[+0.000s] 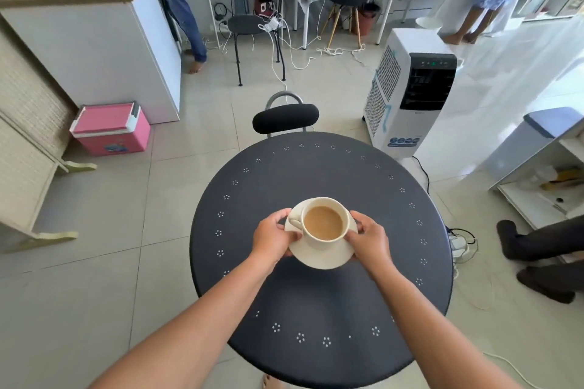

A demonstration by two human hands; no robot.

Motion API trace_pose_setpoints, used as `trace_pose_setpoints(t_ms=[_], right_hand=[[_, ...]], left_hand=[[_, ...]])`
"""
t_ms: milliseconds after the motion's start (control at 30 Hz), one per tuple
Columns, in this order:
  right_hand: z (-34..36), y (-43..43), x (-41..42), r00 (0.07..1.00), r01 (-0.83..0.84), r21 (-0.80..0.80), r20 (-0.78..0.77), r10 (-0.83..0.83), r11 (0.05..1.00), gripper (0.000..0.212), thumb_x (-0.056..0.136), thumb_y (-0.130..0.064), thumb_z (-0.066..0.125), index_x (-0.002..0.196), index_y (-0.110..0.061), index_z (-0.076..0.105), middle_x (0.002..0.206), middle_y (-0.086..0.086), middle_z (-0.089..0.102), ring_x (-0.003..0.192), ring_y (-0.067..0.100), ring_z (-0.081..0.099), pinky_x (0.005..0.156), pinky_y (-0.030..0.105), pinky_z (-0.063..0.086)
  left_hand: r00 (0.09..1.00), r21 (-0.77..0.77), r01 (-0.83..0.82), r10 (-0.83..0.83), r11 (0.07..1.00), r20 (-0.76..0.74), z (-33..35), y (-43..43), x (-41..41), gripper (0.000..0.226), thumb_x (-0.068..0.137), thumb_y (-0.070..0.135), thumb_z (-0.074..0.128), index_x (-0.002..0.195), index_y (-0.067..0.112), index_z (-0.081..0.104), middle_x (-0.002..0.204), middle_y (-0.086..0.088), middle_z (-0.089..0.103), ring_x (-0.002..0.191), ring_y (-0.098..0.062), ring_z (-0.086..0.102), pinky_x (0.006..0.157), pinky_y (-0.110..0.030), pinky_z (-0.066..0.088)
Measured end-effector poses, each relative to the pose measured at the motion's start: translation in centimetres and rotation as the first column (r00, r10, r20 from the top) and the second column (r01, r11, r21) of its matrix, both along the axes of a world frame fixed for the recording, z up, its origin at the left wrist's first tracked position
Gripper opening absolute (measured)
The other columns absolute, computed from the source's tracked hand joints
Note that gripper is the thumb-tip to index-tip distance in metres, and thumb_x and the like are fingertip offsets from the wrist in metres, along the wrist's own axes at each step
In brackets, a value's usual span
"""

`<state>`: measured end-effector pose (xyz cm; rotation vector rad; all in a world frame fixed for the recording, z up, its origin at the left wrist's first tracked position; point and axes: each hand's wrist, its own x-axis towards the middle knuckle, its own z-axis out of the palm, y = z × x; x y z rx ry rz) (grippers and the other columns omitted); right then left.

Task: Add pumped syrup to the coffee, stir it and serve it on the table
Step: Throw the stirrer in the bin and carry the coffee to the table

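With the left hand [274, 238] and right hand [369, 240] clamped on opposite rims of the saucer [322, 257] over the round counter [316, 300], any tilt or bump could slop coffee from the full cup [324, 224].

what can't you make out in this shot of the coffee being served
Head view only:
- Whether the saucer rests on the round table or hangs just above it: its underside is hidden.
- The fingers under the saucer rim: covered by the left hand and right hand.
- Syrup in the coffee: opaque.
- The table's near edge: cut off.
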<state>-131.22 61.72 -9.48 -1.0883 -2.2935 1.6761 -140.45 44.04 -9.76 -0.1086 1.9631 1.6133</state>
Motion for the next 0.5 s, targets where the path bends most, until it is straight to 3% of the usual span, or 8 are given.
trace_pose_setpoints(t_ms=[100, 167, 300, 400, 500], right_hand=[[-0.5, 1.1, -1.8, 1.0, -0.017, -0.026, 0.018, 0.017, 1.0, 0.029, 0.078, -0.017, 0.061, 0.09, -0.042, 0.07, 0.071, -0.018, 0.066, 0.076, 0.013, 0.064, 0.043, 0.023, 0.052], [-1.0, 1.9, -2.9, 0.998, -0.044, -0.031, 0.035, 0.045, 0.999, 0.028, 0.077, -0.018, 0.061, 0.09, -0.041, 0.07, 0.072, -0.017, 0.066, 0.076, 0.013, 0.064, 0.043, 0.022, 0.051], [-2.3, 3.6, -5.0, 0.994, -0.092, -0.044, 0.063, 0.095, 0.995, 0.029, 0.077, -0.018, 0.061, 0.088, -0.042, 0.07, 0.079, -0.005, 0.069, 0.078, 0.018, 0.066, 0.05, 0.037, 0.061], [-3.3, 4.8, -6.4, 0.989, -0.106, -0.063, 0.097, 0.112, 0.992, 0.031, 0.077, -0.017, 0.062, 0.091, -0.043, 0.07, 0.081, -0.005, 0.069, 0.081, 0.02, 0.067, 0.055, 0.045, 0.063], [-4.4, 5.9, -7.7, 0.984, -0.123, -0.073, 0.119, 0.131, 0.99, 0.025, 0.078, -0.018, 0.061, 0.093, -0.035, 0.068, 0.081, -0.008, 0.067, 0.08, 0.019, 0.065, 0.06, 0.047, 0.063]], left_hand=[[1.0, -0.017, -0.024, 0.025, 1.0, 0.008, -0.7, 1.1, -1.3, 0.047, 0.08, -0.002, 0.071, 0.111, 0.034, 0.068, 0.084, -0.001, 0.072, 0.086, -0.019, 0.072, 0.057, -0.034, 0.061], [0.998, -0.033, -0.056, 0.057, 0.998, 0.017, -1.2, 1.8, -1.9, 0.046, 0.08, -0.001, 0.071, 0.106, 0.037, 0.068, 0.083, 0.001, 0.071, 0.083, -0.016, 0.071, 0.052, -0.029, 0.058], [0.991, -0.069, -0.128, 0.13, 0.989, 0.033, -2.3, 3.1, -2.7, 0.051, 0.08, 0.0, 0.071, 0.081, 0.051, 0.068, 0.073, 0.007, 0.071, 0.08, -0.015, 0.071, 0.054, -0.033, 0.061], [0.984, -0.089, -0.165, 0.17, 0.982, 0.056, -3.2, 4.2, -3.3, 0.047, 0.079, 0.001, 0.069, 0.087, 0.047, 0.069, 0.073, 0.008, 0.072, 0.082, -0.019, 0.071, 0.066, -0.044, 0.062], [0.976, -0.097, -0.201, 0.208, 0.975, 0.071, -3.9, 5.2, -3.7, 0.043, 0.079, 0.001, 0.068, 0.096, 0.041, 0.071, 0.077, 0.006, 0.073, 0.082, -0.02, 0.071, 0.07, -0.046, 0.062]])
